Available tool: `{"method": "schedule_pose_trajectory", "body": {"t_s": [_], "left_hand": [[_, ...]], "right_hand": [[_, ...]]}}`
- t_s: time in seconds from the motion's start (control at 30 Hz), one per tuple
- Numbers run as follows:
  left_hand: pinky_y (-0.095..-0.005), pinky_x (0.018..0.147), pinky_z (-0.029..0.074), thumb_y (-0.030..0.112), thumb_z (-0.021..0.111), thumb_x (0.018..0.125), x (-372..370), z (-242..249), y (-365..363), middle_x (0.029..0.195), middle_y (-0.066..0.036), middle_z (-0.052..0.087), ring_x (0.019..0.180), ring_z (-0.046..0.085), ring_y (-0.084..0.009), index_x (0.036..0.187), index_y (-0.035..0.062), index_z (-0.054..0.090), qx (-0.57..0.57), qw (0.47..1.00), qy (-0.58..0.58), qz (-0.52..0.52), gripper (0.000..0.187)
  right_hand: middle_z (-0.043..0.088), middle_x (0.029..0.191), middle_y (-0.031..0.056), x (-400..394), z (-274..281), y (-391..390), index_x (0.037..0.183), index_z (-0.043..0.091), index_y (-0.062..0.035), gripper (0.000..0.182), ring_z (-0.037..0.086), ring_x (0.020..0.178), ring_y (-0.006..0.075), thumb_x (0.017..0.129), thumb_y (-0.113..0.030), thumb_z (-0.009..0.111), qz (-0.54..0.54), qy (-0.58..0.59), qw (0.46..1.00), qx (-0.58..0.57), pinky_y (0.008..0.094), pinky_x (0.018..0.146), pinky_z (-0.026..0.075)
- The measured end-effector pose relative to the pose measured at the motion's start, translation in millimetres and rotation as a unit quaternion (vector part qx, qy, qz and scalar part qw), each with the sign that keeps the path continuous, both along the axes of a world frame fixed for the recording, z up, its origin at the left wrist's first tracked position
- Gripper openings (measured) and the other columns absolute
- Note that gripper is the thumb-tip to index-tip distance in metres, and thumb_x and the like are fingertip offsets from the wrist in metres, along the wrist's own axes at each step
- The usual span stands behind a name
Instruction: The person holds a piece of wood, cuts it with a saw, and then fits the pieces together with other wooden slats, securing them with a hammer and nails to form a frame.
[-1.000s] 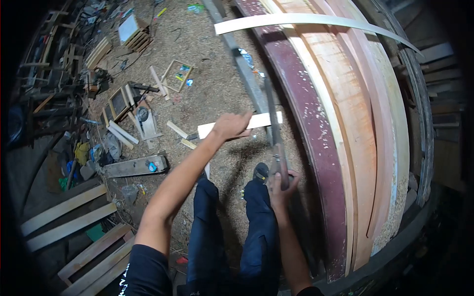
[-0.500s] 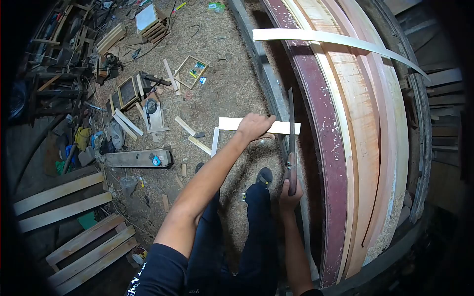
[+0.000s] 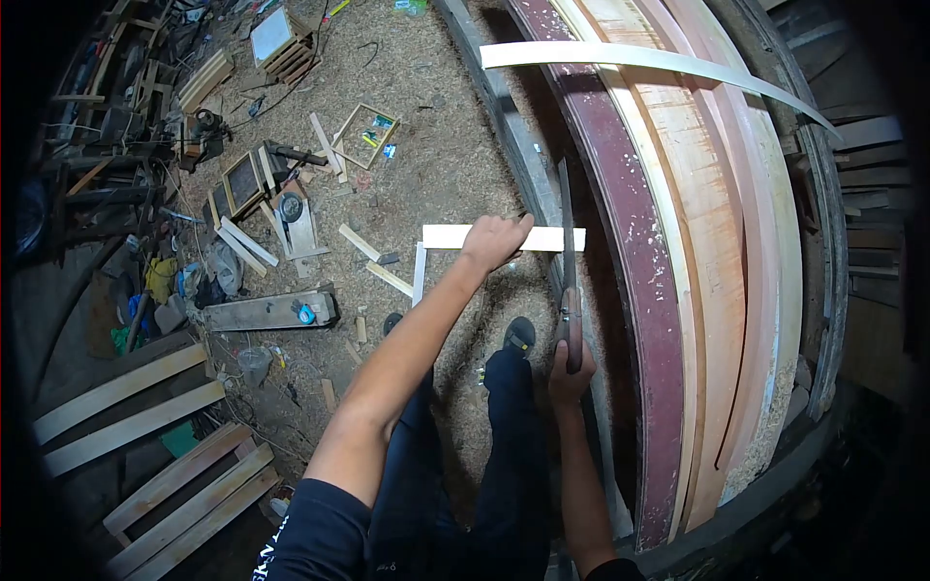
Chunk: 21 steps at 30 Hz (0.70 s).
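Note:
Across a grey beam sits a short pale board (image 3: 450,236), its right end sticking out over the dark gap beside the bench. My left hand (image 3: 496,240) presses down on its middle, fingers wrapped over it. My right hand (image 3: 570,373) is closed round the brown handle of a handsaw (image 3: 569,228). The saw's narrow blade points away from me and crosses the board near its right end. Whether the teeth have cut into the wood cannot be made out.
Long planks (image 3: 712,194) lie on a maroon-edged bench (image 3: 620,174) at right, with a thin pale strip (image 3: 620,55) across them. A wooden frame (image 3: 341,145), offcuts and tools litter the ground at left. A thick beam (image 3: 262,311) carries a blue tape measure (image 3: 306,314).
The view has shifted slightly. The saw and my right hand sit a little lower relative to the board, which my left hand still holds.

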<state>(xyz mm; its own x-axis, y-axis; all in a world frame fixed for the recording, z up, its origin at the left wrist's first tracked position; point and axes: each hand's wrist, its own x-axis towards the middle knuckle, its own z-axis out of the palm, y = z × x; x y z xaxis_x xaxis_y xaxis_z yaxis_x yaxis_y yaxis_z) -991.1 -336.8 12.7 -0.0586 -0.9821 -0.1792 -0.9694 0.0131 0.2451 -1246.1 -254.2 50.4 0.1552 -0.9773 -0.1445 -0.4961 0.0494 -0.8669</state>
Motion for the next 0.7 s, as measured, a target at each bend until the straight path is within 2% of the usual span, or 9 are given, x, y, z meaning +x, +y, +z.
{"method": "schedule_pose_trajectory", "body": {"t_s": [0.17,0.23,0.33,0.37,0.4,0.47,0.5,0.6,0.7], "left_hand": [[-0.0443,0.054,0.051,0.013,0.053,0.086,-6.2,1.0,-1.5,0.069,-0.015,0.066,0.065,0.067,-0.0325,0.102,0.008,0.049,-0.013,0.999,0.028,0.041,0.017],[-0.0447,0.054,0.051,0.012,0.052,0.085,-3.2,-1.9,-5.8,0.07,-0.016,0.066,0.065,0.067,-0.033,0.102,0.0083,0.049,-0.009,0.999,0.023,0.025,0.017],[-0.0454,0.053,0.05,0.011,0.052,0.085,4.0,-1.7,-10.1,0.073,-0.016,0.066,0.066,0.067,-0.0341,0.1,0.0084,0.047,-0.002,1.0,0.022,-0.001,0.016],[-0.0456,0.053,0.05,0.011,0.052,0.085,5.6,-1.0,-11.7,0.074,-0.016,0.066,0.066,0.067,-0.0341,0.1,0.0085,0.047,0.02,1.0,0.011,-0.009,0.017],[-0.0458,0.053,0.05,0.011,0.052,0.084,6.3,0.3,-13.6,0.074,-0.016,0.067,0.067,0.067,-0.0341,0.1,0.0085,0.047,0.041,0.999,-0.001,-0.019,0.017],[-0.0453,0.053,0.05,0.01,0.052,0.084,1.5,0.4,-10.4,0.075,-0.016,0.067,0.066,0.067,-0.0342,0.1,0.0088,0.046,0.033,0.999,-0.001,-0.021,0.017],[-0.0449,0.052,0.05,0.01,0.052,0.084,-1.8,0.1,-7.2,0.075,-0.016,0.066,0.065,0.067,-0.034,0.099,0.0091,0.046,0.014,1.0,-0.007,-0.004,0.016],[-0.0442,0.051,0.05,0.011,0.052,0.086,1.4,-12.2,-8.1,0.075,-0.015,0.066,0.065,0.067,-0.0329,0.096,0.0098,0.045,-0.019,1.0,-0.02,0.013,0.013],[-0.0446,0.049,0.05,0.012,0.051,0.086,6.9,-8.0,-14.4,0.078,-0.014,0.066,0.064,0.067,-0.0325,0.097,0.0101,0.044,0.014,0.999,-0.045,-0.018,0.013]], "right_hand": [[0.055,0.063,0.0187,1.5,14.7,3.3,0.078,0.053,0.0018,0.032,0.06,0.058,0.0299,0.087,-0.027,0.062,-0.014,0.078,0.997,0.001,0.0414,0.055,0.044],[0.063,0.093,0.0259,9.7,34.7,6.7,0.106,0.059,0.0109,0.051,0.062,0.095,0.0364,0.087,-0.036,0.063,-0.064,0.132,0.976,0.159,0.0392,0.086,0.047],[0.061,0.104,0.0297,1.5,24.6,23.5,0.114,0.056,0.0129,0.062,0.058,0.107,0.0398,0.086,-0.042,0.064,-0.066,0.069,0.987,0.129,0.039,0.097,0.042],[0.064,0.096,0.0244,1.8,20.9,28.7,0.106,0.06,0.009,0.051,0.062,0.097,0.0348,0.087,-0.038,0.064,-0.083,0.016,0.995,0.059,0.0385,0.088,0.046],[0.064,0.096,0.0244,2.1,16.5,27.9,0.106,0.06,0.009,0.051,0.062,0.097,0.0348,0.087,-0.038,0.064,-0.089,0.015,0.994,0.057,0.0385,0.088,0.046],[0.063,0.082,0.016,2.5,4.3,27.6,0.094,0.061,0.0033,0.036,0.062,0.08,0.0257,0.088,-0.032,0.063,-0.074,-0.026,0.995,0.062,0.036,0.074,0.047],[0.055,0.07,0.0098,12.2,10.3,20.8,0.086,0.057,-0.0007,0.024,0.055,0.067,0.0175,0.089,-0.024,0.063,-0.084,-0.053,0.992,0.078,0.0336,0.064,0.044],[0.05,0.062,0.0141,26.1,0.5,17.8,0.082,0.056,0.0024,0.025,0.049,0.055,0.022,0.086,-0.021,0.065,-0.104,-0.082,0.99,0.051,0.037,0.054,0.04],[0.045,0.057,0.0121,10.5,-11.7,35.2,0.077,0.054,0.0007,0.023,0.045,0.05,0.0193,0.085,-0.017,0.067,-0.087,-0.069,0.993,0.026,0.0349,0.049,0.038]]}}
